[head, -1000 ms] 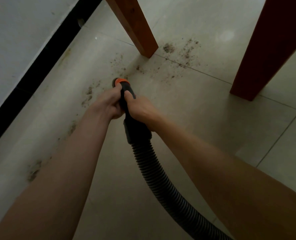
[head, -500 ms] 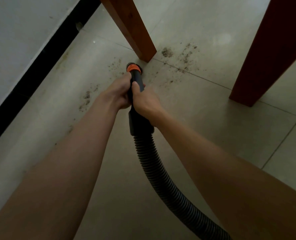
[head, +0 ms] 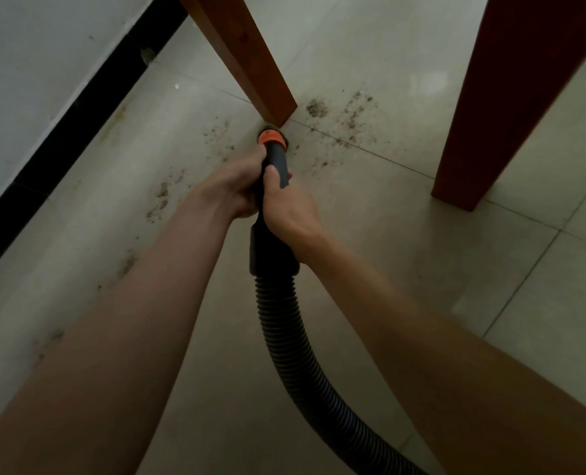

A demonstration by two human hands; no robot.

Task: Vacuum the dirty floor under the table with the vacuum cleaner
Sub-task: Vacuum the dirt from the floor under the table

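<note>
Both hands grip the black vacuum nozzle, which has an orange ring at its tip. My left hand wraps it from the left; my right hand holds it from the right, just behind. The tip touches the pale tiled floor right at the foot of the near wooden table leg. A ribbed black hose runs back toward the lower right. Dark dirt lies scattered beyond the leg, and more dirt specks lie to the left.
A second, darker wooden table leg stands on the right. A white wall with a black skirting strip runs along the left. Faint dirt smudges trail along the floor near the wall.
The nozzle and both hands have moved forward and to the right, from the dirt patch on the left up to the foot of the near table leg.
</note>
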